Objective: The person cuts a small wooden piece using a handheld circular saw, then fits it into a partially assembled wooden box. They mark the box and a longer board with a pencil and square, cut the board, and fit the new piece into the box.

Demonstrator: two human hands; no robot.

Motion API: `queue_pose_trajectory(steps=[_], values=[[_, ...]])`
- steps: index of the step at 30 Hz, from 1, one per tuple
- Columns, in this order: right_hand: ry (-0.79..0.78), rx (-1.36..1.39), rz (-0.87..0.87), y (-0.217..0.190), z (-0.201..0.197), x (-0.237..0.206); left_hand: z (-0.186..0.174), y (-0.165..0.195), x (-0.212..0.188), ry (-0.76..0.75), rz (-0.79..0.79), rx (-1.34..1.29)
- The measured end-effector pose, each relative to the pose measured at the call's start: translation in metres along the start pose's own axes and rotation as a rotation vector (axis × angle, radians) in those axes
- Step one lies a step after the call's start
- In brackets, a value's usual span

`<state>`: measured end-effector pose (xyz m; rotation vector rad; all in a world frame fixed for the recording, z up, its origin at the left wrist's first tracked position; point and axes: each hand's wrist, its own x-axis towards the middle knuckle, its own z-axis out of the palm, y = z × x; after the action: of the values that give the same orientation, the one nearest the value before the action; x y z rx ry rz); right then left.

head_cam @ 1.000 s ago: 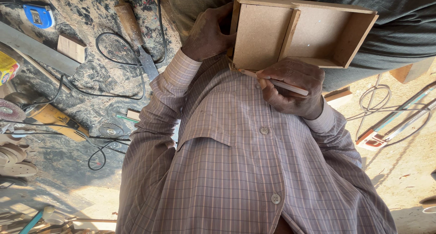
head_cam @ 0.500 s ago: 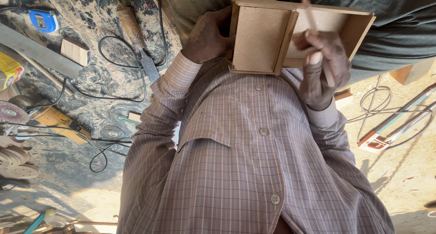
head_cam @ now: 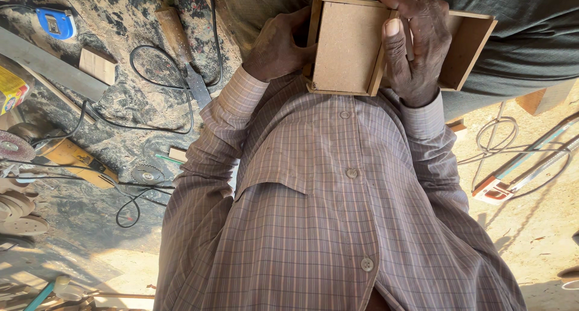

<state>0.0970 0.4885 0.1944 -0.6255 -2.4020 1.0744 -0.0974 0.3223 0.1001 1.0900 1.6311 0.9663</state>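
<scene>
The floor [head_cam: 120, 112] was dark, gritty and dusted with sawdust on one side, pale sand on the other. On the dark part lay a blue tape measure [head_cam: 55, 22], a small wooden block [head_cam: 96, 65], a long grey bar [head_cam: 45, 63], a yellow power tool [head_cam: 75, 160] with looping black cable [head_cam: 151, 88], and a small saw blade [head_cam: 146, 175]. On the sand lay a hacksaw [head_cam: 525, 166].
</scene>
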Motion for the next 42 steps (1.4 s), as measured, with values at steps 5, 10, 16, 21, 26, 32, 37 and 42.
queue_pose_trajectory(steps=[5,10,16,21,26,32,37,42], values=[[0.061,-0.034,-0.024,0.004,0.009,-0.003,-0.009,0.012,-0.013,0.003,0.115,-0.023],[0.063,-0.031,0.013,-0.001,0.010,-0.005,-0.033,0.035,-0.049,0.176,0.060,0.028],[0.061,-0.017,0.010,-0.005,0.013,0.003,-0.029,0.065,-0.062,0.165,-0.100,-0.183],[-0.002,0.077,0.041,-0.004,0.003,0.000,-0.014,0.073,-0.051,0.067,0.011,-0.392],[-0.159,0.095,0.002,0.007,-0.010,-0.007,-0.012,0.073,-0.053,0.069,-0.060,-0.387],[-0.332,0.263,-0.098,0.035,-0.024,-0.003,-0.008,0.071,-0.052,0.087,-0.096,-0.471],[-0.398,0.469,-0.229,0.056,-0.021,0.009,-0.010,0.066,-0.048,0.076,-0.081,-0.392],[-0.357,0.375,-0.167,0.053,-0.021,-0.002,-0.010,0.065,-0.049,0.077,-0.114,-0.398]])
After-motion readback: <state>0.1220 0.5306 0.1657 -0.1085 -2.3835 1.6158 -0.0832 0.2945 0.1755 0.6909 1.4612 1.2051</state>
